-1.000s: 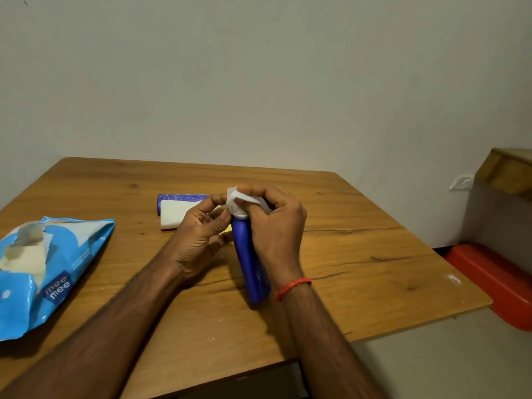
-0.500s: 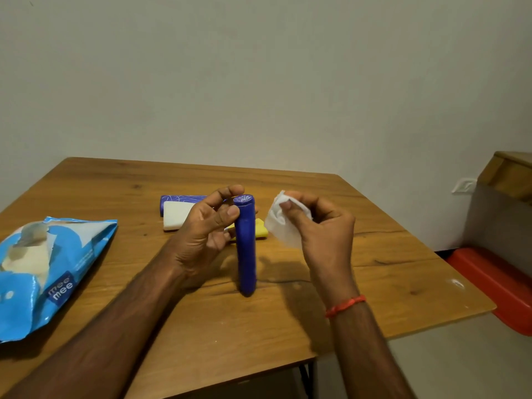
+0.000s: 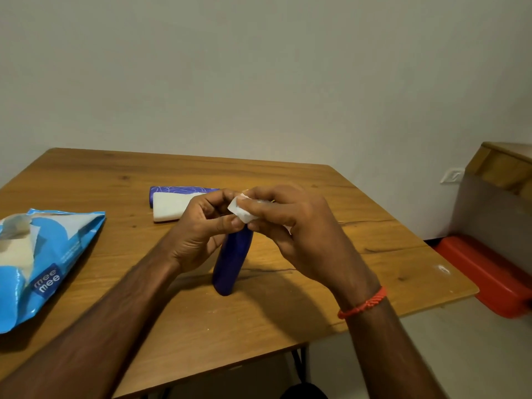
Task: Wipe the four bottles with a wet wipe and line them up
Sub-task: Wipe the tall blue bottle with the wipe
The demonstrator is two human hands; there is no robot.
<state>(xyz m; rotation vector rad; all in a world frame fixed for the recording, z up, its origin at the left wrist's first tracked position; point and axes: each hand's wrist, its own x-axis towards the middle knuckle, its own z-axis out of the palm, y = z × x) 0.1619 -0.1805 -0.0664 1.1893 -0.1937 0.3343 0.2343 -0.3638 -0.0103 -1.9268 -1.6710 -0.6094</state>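
Note:
A dark blue bottle (image 3: 231, 262) stands on its end on the wooden table (image 3: 288, 318), leaning slightly. My left hand (image 3: 201, 234) grips its upper part. My right hand (image 3: 296, 234) pinches a white wet wipe (image 3: 241, 212) against the bottle's top, which is hidden by the fingers. Behind my hands a white bottle (image 3: 169, 210) and a purple patterned bottle (image 3: 178, 190) lie flat side by side. A sliver of yellow shows past my right fingers; I cannot tell what it is.
A blue wet-wipe pack (image 3: 40, 260) lies open at the table's left edge. Off the table to the right sit a red plastic stool (image 3: 486, 272) on the floor and a wooden cabinet (image 3: 506, 168) by the wall.
My right hand with the wipe came back from the right onto the top of the blue bottle. The bottle now leans a little instead of standing straight.

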